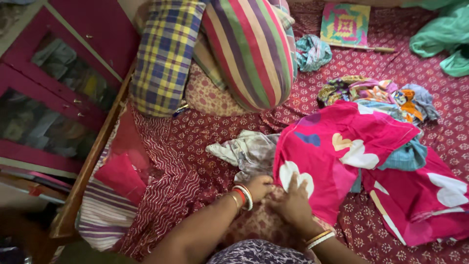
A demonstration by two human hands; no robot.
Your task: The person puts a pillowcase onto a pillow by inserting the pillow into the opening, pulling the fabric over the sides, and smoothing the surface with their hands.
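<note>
A person's left hand (259, 187) is pinching, it seems, the near edge of a pink cloth (337, 151) stretching away rightward across the bed (205, 132), while the right hand (294, 205), fingers flat, is pressing beside it

A single head-worn camera looks steeply down from above the person's own forearms at a bed covered in a maroon printed sheet (205, 132) — close at the bottom edge, farther toward the striped bolster pillow (249, 49) at top. There is only this one view — nothing overlaps.
</note>
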